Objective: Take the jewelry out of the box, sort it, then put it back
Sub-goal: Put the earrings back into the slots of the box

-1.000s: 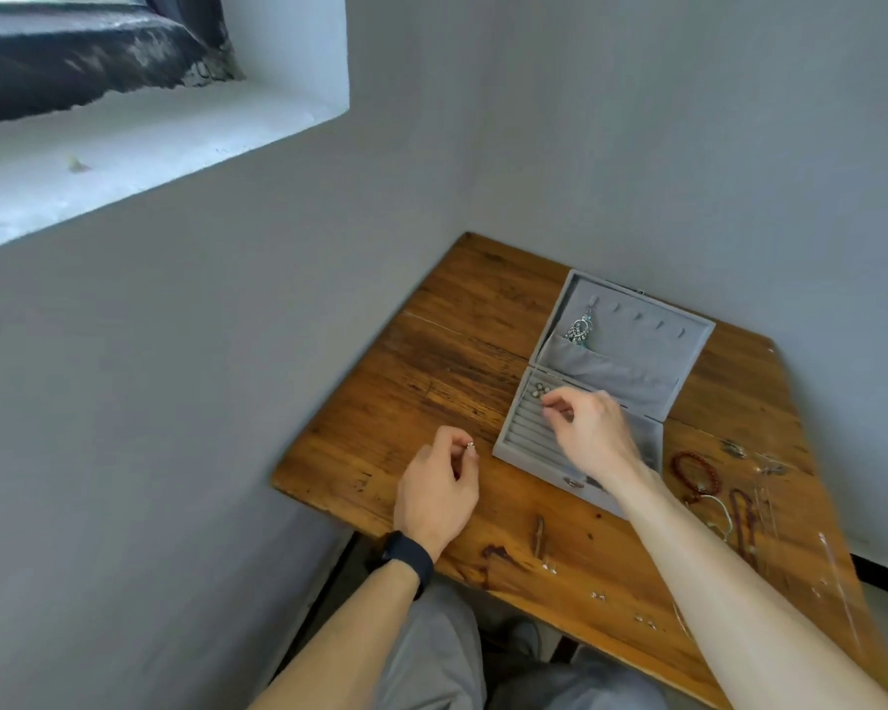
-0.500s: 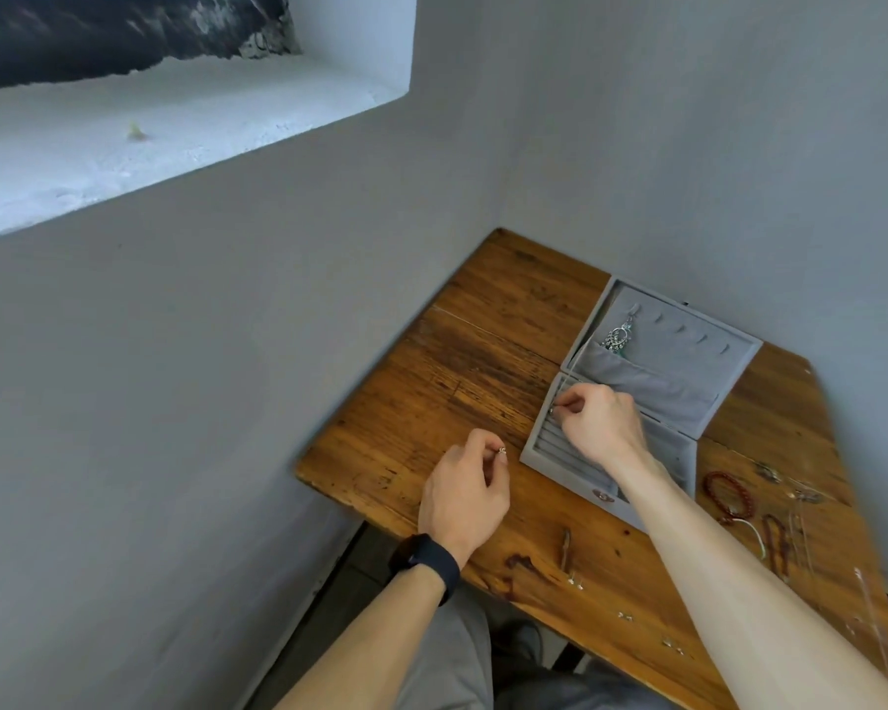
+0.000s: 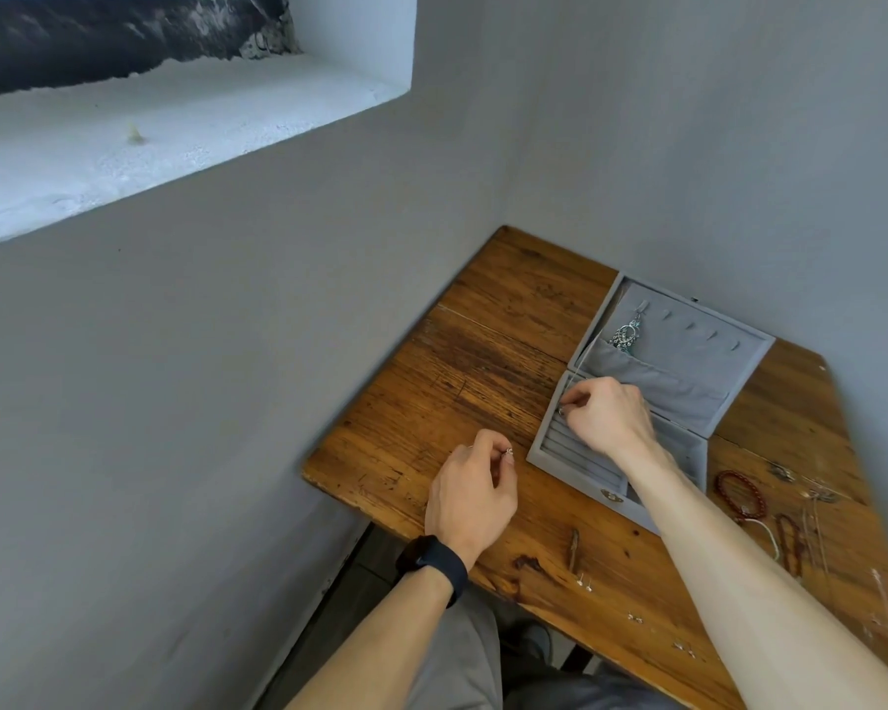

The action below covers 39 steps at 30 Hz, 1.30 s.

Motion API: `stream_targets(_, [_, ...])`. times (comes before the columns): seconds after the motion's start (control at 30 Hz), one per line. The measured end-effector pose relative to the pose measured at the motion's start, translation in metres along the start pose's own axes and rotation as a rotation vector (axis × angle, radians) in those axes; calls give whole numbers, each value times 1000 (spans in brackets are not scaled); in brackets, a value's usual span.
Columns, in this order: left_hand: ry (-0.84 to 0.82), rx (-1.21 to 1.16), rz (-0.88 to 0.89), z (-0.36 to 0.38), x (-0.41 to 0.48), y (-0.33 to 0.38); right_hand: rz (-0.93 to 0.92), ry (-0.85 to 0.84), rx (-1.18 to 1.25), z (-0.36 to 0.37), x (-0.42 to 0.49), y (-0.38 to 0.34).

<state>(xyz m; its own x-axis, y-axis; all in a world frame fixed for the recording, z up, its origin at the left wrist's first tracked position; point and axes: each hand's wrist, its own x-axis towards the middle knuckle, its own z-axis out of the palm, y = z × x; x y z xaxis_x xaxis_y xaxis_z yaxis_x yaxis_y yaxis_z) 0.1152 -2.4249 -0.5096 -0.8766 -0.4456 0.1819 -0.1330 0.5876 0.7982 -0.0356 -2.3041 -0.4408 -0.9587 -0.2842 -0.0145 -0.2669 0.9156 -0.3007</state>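
A plain home corner: worn wooden table (image 3: 483, 361) against grey walls (image 3: 226, 402) under a window ledge (image 3: 175, 110).

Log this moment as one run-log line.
left hand: pinches small silver ring over brown wooden table | right hand: fingertips in ring rows of open grey velvet jewelry box, hold unclear

Soft daylight comes from the window sill (image 3: 175, 130) far up and left of the fingers (image 3: 578, 394), where the white ledge is nearly blown out. The grey walls are evenly lit, without glare. The desk (image 3: 483, 361) shows a dull sheen left of the fingers and only faint, diffuse shadows under both hands. Wide-angle distortion bows the sill's edge. Detail is soft overall: the ring (image 3: 508, 450) in the left hand (image 3: 470, 497) is a mere glint, and small pieces right of the fingers look smeared.
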Motion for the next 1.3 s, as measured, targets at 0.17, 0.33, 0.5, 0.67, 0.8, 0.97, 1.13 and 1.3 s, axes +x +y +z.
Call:
stream_targets(0.17, [9,4,7,1,1,1,-21,11,-20,-1,1,5])
stream_targets(0.33, [3,13,9,2,1,0,-39,-17,-57,2,4,4])
stream_targets(0.5, [10,18,11,1,1,1,17,14,-40,6,6,-4])
stream_targets(0.67, [7,15,15,2,0,0,60,8,21,3,8,-4])
stream_targets(0.8, [5,20,17,2,1,0,70,-16,19,2,9,-6])
stream_targets(0.97, [-8,23,13,1,1,0,76,-20,38,4,9,-6])
stream_targets(1.13, [-7,29,18,1,0,-1,93,-42,104,5,7,-2])
stream_targets(1.3, [-31,-27,30,-1,-3,-4,118,54,235,1,-13,11])
